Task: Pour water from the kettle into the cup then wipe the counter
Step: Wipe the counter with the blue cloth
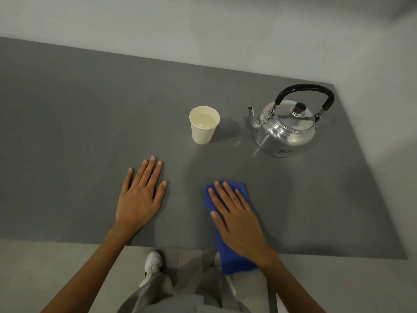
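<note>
A white paper cup point(204, 126) stands upright on the grey counter point(79, 132), with water inside it. To its right sits a shiny metal kettle point(285, 129) with a black handle, lid on, spout toward the cup. A blue cloth point(234, 254) lies at the counter's near edge and hangs over it. My right hand point(237, 219) rests flat on the cloth, fingers spread. My left hand point(141, 196) lies flat on the bare counter to the left of the cloth, holding nothing.
A pale wall runs behind the counter and along its right end. A few small wet spots point(237, 143) show between cup and kettle. Below the near edge I see the floor, grey trousers and a white shoe point(153, 263).
</note>
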Motion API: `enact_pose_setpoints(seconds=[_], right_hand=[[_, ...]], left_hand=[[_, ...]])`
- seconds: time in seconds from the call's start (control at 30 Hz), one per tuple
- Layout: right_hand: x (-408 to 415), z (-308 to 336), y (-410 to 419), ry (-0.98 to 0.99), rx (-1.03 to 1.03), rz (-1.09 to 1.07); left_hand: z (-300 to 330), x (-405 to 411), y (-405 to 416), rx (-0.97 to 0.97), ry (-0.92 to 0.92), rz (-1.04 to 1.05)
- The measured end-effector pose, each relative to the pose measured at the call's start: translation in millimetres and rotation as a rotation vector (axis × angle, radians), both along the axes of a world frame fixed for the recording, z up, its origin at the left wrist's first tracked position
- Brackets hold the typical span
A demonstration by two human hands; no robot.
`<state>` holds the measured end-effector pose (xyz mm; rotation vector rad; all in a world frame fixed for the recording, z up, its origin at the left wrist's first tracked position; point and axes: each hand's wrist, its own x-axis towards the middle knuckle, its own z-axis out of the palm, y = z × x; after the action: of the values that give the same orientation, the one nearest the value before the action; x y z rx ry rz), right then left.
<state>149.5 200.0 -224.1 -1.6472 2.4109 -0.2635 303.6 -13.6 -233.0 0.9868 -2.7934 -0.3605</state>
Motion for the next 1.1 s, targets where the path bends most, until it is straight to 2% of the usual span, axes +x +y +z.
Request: enact_pose_setpoints(seconds=[0.17,0.3,0.53,0.73,0.93,1.1], right_hand=[[-74,10,41,-0.016,-0.019,-0.057],[-119,12,12,0.025,-0.025,-0.042],[-84,1,-32,0.098,-0.033,-0.014],[-32,0,18,0.029,-0.008,0.055],[-87,11,92,0.046,0.048,-0.049],[-127,16,59,0.044,0.03,-0.06]], left_hand=[[0,0,0,-0.001,-0.005,-0.003],[1,1,0,-0.003,-0.006,0.002],[3,0,1,0.0,-0.006,0.008],[3,0,2,0.008,0.003,0.005],[1,1,1,-0.007,-0.007,0.007],[0,1,1,-0.013,-0.011,0.005]])
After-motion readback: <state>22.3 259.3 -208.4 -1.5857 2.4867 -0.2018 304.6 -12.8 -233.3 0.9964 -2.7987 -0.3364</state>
